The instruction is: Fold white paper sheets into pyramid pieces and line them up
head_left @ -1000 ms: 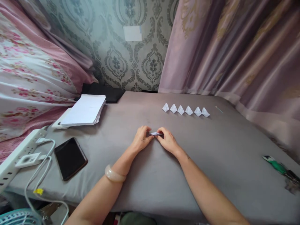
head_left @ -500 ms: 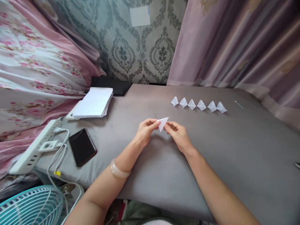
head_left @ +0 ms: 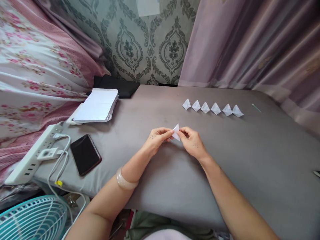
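Note:
A small folded white paper (head_left: 176, 132) is pinched between both hands above the grey tabletop cover (head_left: 160, 173). My left hand (head_left: 158, 137) grips its left side with thumb and fingers. On the right side, my right hand (head_left: 192, 140) pinches it the same way. One corner points up and another down; the fingertips hide part of the side edges. Beyond my right hand stands a row of several folded paper pieces (head_left: 205, 107), white and pointed at the top.
At the back left lies a stack of white paper (head_left: 96, 106) beside a black folded item (head_left: 120, 87). Nearer are a phone (head_left: 85, 155), a power strip (head_left: 35, 155) with cables and a turquoise fan (head_left: 32, 216). A thin stick (head_left: 256, 108) lies far right.
My right hand has closed onto the right side of the folded paper, which has turned more upright. The view has tilted slightly downward.

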Motion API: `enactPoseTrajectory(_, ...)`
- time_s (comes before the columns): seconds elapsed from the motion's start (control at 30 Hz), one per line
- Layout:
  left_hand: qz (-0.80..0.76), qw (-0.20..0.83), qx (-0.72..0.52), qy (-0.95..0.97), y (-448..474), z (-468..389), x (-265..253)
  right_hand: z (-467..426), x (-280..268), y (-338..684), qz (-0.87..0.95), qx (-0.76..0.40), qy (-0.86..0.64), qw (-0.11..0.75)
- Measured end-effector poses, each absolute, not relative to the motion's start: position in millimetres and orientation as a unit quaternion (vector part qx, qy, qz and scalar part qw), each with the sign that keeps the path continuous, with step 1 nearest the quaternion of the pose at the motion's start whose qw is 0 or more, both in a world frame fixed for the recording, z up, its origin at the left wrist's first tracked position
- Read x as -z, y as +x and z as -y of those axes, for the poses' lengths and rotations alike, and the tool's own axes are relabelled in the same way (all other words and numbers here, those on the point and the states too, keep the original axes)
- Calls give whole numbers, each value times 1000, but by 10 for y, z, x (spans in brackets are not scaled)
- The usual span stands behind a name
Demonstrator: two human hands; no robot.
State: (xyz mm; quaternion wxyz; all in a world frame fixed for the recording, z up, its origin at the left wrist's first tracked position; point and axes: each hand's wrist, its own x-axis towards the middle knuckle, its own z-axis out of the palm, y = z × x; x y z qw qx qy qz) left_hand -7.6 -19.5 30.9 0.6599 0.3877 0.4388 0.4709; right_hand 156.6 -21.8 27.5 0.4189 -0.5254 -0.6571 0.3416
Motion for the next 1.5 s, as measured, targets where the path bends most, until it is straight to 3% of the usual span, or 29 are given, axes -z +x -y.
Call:
enactPoseTrajectory(0.1, -439, 623, -506, 403, -64, 183, -263, 249, -300, 1532, 657, -323, -529, 428)
enactPoseTrajectory(0.27, -449, 600, -540, 383, -54, 167, -243, 321, -299, 1427, 682, -198, -526, 469)
enactPoseTrajectory(0.63, -445, 595, -567, 355, 14, 212, -262, 415, -274, 1375, 724, -102, -535, 422)
enactPoseTrajectory(1.13, -451, 503, -539, 502, 35, 264, -267, 235, -233, 1485, 603, -331, -547, 477)
enactPoseTrajectory(1.37, -395, 691, -455, 400, -25, 223, -287, 248, -432, 1628, 602, -495, -476, 408)
enactPoseTrajectory(1.5, -391, 716, -405, 414, -79, 220, -317, 251, -484, 1707, 630, -525, -442, 363)
